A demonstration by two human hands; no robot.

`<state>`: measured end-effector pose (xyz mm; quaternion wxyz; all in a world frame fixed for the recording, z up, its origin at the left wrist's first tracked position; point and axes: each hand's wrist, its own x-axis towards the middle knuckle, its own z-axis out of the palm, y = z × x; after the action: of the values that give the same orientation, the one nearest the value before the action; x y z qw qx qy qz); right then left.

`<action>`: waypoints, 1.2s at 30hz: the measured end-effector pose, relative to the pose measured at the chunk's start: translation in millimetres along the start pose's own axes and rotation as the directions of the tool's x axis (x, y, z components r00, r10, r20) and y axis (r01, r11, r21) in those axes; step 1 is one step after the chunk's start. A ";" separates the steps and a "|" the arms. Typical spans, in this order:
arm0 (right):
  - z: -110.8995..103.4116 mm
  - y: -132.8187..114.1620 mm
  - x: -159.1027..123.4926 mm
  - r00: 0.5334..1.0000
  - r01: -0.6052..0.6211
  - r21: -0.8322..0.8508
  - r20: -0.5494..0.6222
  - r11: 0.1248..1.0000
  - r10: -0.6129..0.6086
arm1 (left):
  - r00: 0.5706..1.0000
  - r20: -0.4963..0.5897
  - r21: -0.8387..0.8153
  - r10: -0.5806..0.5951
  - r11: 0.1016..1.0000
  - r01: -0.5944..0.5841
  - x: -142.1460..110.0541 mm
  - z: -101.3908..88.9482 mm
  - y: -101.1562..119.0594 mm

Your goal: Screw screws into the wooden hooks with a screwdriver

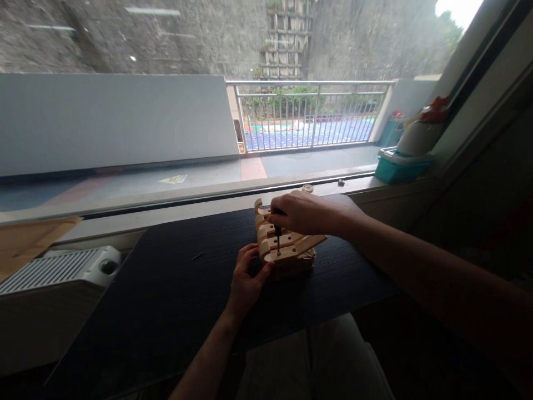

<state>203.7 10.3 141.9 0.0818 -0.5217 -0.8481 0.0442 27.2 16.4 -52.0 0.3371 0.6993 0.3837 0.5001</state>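
Legs in pale trousers (pixel 314 361) fill the bottom edge, nearer than either grip. Bare left hand (pixel 249 280) has its grip closed around the near left corner of a light-wood piece of side-by-side slats with curled ends and dark round holes (pixel 288 254), thumb in front, fingers along the side. The piece lies just right of that grip, on a black, wood-grained table (pixel 175 300).

Directly above the nearest slat, the grip of the right hand (pixel 297 211) is wrapped around a dark-handled screwdriver with a thin metal shaft (pixel 278 230), which stands nearly upright beneath it, tip at a dark hole. The step in hand appears to be turning a screw there, though the screw itself is too small to make out. The next turn would call for a steady left grip, with the shaft in line and light downward pressure from the right.

Left of the left grip, well apart, lies a small, thin, dark metal-looking pin (pixel 197 256). Beyond the right grip, a round, pale disc-like item (pixel 307 188) sits on a pale windowsill (pixel 233 205); farther to its right stands a teal plastic box (pixel 402 169). Farthest off, past the glass, runs a grey metal railing (pixel 318 114).
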 end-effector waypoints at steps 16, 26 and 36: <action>-4.5 -3.0 -1.3 0.999 0.048 -0.009 0.025 0.999 -0.048 | 1.000 0.018 0.003 -0.002 1.000 0.002 -0.8 -1.0 2.1; -17.1 -8.3 -1.6 0.995 0.093 -0.034 0.052 0.995 -0.091 | 1.000 0.015 -0.022 0.008 1.000 -0.007 -0.9 0.3 -0.9; -7.5 -2.2 0.5 0.998 0.060 -0.053 -0.008 0.997 -0.061 | 1.000 0.012 -0.001 0.015 1.000 -0.015 -1.0 -0.3 0.2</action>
<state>203.0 9.8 149.6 0.0732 -0.4979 -0.8640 0.0170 26.8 15.4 -52.2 0.3360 0.7050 0.3760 0.4987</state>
